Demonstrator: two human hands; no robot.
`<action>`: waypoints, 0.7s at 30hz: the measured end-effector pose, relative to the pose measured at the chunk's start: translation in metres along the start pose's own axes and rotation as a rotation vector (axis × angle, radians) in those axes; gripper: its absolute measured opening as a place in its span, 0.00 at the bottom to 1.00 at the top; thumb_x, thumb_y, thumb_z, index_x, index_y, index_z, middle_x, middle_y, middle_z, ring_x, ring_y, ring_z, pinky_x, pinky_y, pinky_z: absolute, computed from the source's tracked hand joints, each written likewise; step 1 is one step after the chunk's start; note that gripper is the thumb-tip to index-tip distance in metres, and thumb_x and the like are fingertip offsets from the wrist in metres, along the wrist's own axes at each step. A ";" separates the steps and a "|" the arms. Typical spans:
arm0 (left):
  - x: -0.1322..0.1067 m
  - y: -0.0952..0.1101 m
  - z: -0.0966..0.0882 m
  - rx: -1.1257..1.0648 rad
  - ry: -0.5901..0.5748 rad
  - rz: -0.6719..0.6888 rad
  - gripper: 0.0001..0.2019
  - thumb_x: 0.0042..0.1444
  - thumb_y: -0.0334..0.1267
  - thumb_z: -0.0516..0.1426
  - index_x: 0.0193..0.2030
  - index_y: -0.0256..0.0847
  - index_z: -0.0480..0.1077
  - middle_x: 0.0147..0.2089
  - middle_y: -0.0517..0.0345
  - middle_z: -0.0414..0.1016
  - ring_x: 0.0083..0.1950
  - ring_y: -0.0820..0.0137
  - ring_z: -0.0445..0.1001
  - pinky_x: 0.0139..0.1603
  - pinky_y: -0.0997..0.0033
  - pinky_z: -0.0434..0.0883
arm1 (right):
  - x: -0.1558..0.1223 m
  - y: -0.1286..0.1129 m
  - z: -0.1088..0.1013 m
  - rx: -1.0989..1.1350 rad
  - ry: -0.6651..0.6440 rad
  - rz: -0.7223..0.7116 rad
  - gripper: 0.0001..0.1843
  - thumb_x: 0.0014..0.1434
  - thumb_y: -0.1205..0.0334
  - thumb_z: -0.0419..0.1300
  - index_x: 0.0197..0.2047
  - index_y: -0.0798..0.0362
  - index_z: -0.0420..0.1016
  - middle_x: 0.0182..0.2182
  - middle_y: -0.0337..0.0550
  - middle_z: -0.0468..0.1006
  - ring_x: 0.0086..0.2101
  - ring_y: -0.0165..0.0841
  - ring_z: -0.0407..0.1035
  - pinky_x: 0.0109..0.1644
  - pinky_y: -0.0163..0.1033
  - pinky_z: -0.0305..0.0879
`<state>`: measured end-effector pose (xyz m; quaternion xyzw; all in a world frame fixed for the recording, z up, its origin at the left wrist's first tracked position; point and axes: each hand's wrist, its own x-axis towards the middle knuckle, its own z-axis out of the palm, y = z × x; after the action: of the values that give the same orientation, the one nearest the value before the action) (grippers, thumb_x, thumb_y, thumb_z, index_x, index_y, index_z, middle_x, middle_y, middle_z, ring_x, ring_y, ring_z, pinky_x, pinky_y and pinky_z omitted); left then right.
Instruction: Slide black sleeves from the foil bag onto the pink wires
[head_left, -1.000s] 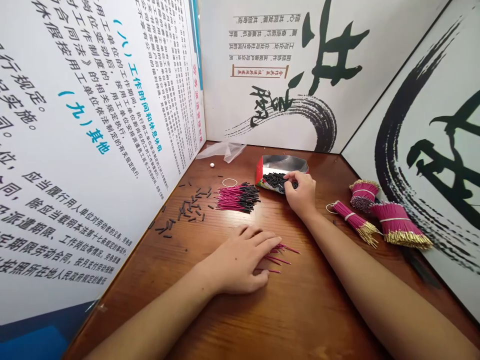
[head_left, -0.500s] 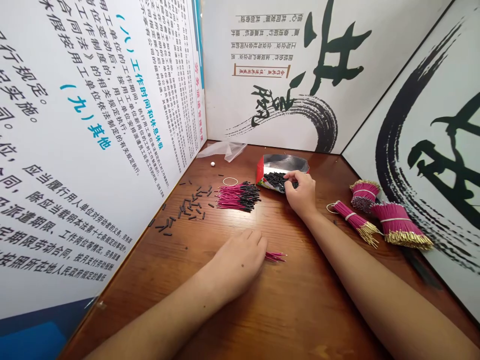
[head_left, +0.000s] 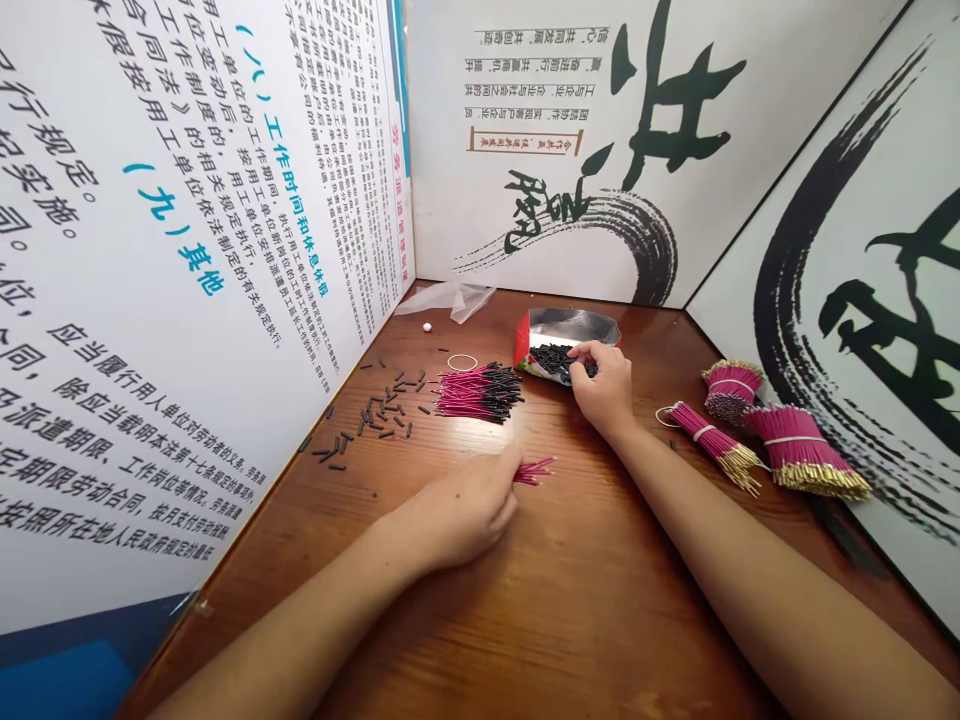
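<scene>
Head view showed our left hand (head_left: 465,505) closed on a few pink wires (head_left: 534,470) low at the counter (head_left: 600,600), only their tips poking out. Our right hand (head_left: 602,388) curled into the box (head_left: 570,325) of black tubes (head_left: 553,358), fingertips hidden, so we could not tell its grip.

On the bench (head_left: 600,620) the pouch (head_left: 570,330) lies at the back, the wire pile (head_left: 476,392) left of it (loose sleeves (head_left: 375,415) farther left), the small wire bunch (head_left: 534,468) before both, tied bundles (head_left: 750,435) right.
</scene>
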<state>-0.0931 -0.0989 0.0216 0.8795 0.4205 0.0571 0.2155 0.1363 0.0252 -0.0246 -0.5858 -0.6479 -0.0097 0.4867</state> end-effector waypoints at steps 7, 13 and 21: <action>-0.011 -0.010 -0.015 -0.019 -0.081 -0.055 0.04 0.62 0.38 0.49 0.37 0.44 0.62 0.36 0.57 0.75 0.35 0.65 0.72 0.33 0.67 0.63 | 0.000 -0.002 -0.001 0.014 -0.008 -0.001 0.07 0.51 0.65 0.53 0.32 0.49 0.72 0.26 0.41 0.74 0.36 0.40 0.67 0.47 0.47 0.59; -0.014 -0.003 -0.010 0.186 -0.123 -0.019 0.07 0.62 0.33 0.48 0.35 0.41 0.66 0.33 0.52 0.75 0.33 0.62 0.74 0.34 0.64 0.67 | 0.001 0.000 0.000 0.018 -0.007 0.002 0.07 0.51 0.65 0.53 0.32 0.49 0.72 0.27 0.41 0.74 0.36 0.40 0.67 0.47 0.47 0.59; -0.003 -0.009 -0.004 0.191 -0.007 -0.047 0.05 0.56 0.33 0.49 0.36 0.41 0.66 0.37 0.50 0.77 0.36 0.60 0.76 0.36 0.63 0.68 | -0.014 -0.037 -0.008 0.184 -0.145 -0.291 0.07 0.59 0.64 0.53 0.34 0.50 0.72 0.30 0.42 0.76 0.35 0.37 0.68 0.46 0.44 0.61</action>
<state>-0.1026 -0.0952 0.0222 0.8862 0.4436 0.0087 0.1332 0.1108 -0.0018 -0.0086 -0.4381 -0.7573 0.0217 0.4838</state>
